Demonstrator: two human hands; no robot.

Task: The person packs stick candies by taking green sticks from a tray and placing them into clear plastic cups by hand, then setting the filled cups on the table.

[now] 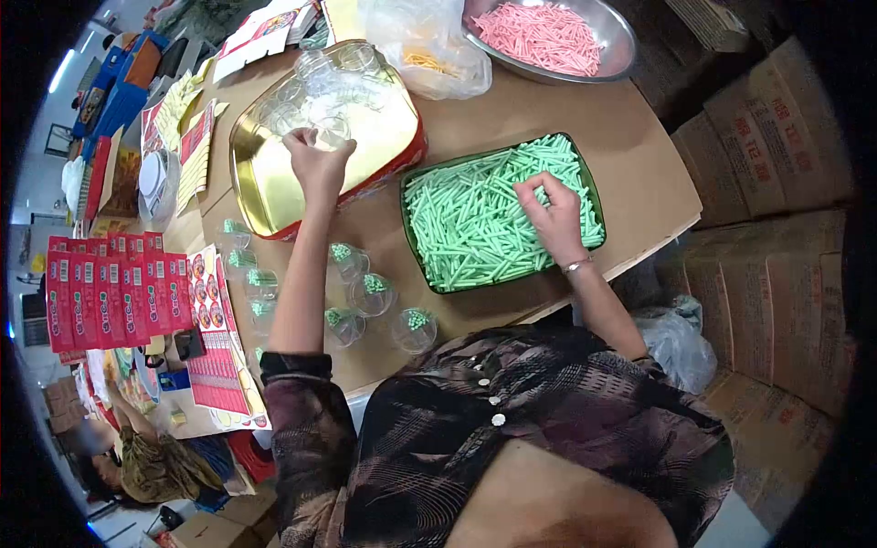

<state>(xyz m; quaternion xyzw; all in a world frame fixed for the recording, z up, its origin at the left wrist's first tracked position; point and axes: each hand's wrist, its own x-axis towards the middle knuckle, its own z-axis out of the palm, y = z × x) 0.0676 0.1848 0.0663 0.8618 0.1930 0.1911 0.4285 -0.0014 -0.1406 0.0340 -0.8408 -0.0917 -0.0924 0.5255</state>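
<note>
My left hand (320, 166) is closed in a pinch on the rim of a clear plastic cup (331, 134) over a gold-lined tin (260, 173). More clear cups (312, 66) lie in the tin's far part. My right hand (553, 217) hovers over or touches a heap of short green sticks (475, 215) in a dark green tray (440, 289). Its fingers are curled together, and what they hold, if anything, is hidden. Several clear cups with green sticks inside, such as one cup (414, 331), stand on the cardboard-covered table between the tin and my body.
A metal bowl (626, 46) of pink sticks stands at the back, beside a plastic bag (438, 82) with yellow pieces. Red printed packages (119, 292) hang at the left. Stacked cartons (767, 292) line the right. Another person (151, 461) works at the lower left.
</note>
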